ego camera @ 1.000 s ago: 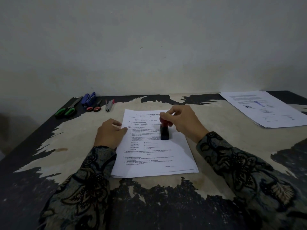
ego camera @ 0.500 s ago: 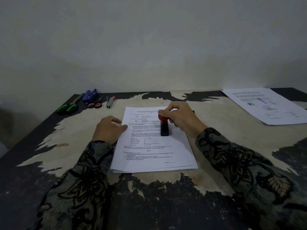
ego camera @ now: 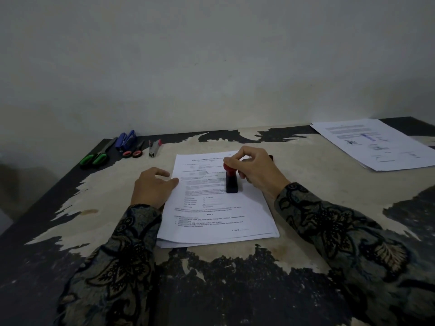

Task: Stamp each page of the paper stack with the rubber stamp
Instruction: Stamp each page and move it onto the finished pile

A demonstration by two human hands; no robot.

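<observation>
Two hands work over a paper stack (ego camera: 219, 208) on a worn table (ego camera: 306, 191). Right hand (ego camera: 255, 169) pinches the red top of a stamp (ego camera: 231, 182) standing upright on the top page's middle. Left hand (ego camera: 153, 187) rests loosely curled, thumb on the stack's left edge. Scissors (ego camera: 94, 157) and a stapler (ego camera: 126, 140) lie far left; another sheet (ego camera: 376, 144) far right.

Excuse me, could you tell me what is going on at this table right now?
A person is stamping papers. The right hand grips the rubber stamp, which stands upright on the top page of the paper stack. The left hand rests at the stack's left edge. Another sheet lies at the far right.
</observation>
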